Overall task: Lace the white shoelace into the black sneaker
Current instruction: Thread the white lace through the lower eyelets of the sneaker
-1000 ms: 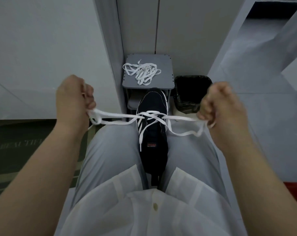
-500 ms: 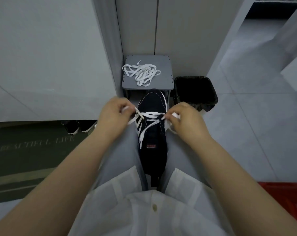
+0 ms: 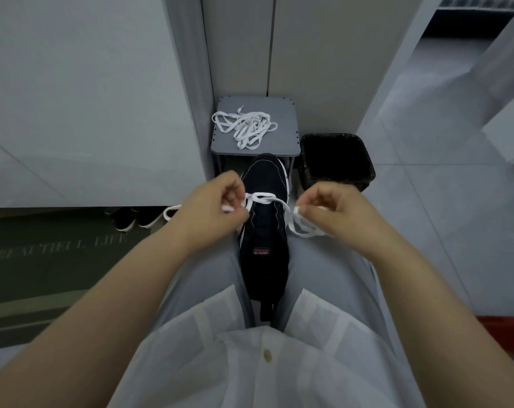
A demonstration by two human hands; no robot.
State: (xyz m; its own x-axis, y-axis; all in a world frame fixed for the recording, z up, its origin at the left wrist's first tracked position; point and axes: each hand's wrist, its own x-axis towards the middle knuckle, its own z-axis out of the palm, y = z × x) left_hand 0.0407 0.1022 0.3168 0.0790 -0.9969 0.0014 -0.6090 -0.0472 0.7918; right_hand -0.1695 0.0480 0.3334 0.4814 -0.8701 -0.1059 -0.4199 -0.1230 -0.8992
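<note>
1. Nearest is the white shirt (image 3: 249, 363). Just beyond its hem, the sneaker (image 3: 264, 240) is clamped between the thighs (image 3: 196, 290), heel toward the person and toe pointing away.
2. The lace (image 3: 263, 197) crosses the sneaker near its toe end only. The rows back toward the tongue label look unthreaded, so the job is judged to be at an early stage.
3. The left hand (image 3: 214, 207) sits just left of the sneaker, fingers curled in, pinching the left strand. A loose tail trails out further left.
4. The right hand (image 3: 329, 207) sits just right of the sneaker, fingers curled, pinching the right strand. Slack loops down onto the right thigh.
5. Change: a second ago both hands were spread wide of the sneaker with the strands pulled taut. They then closed in on the eyelets and now sit slightly out again, with the strands slack. Judgement: the crossing has been tightened, and the grip has been shifted toward the tips for the next eyelet pair.
6. Beyond the toe stands a grey stool (image 3: 279, 145) carrying a spare lace (image 3: 244, 128). A black bin (image 3: 335, 160) stands right of the toe. A green mat (image 3: 58, 245) lies well left of the sneaker.
</note>
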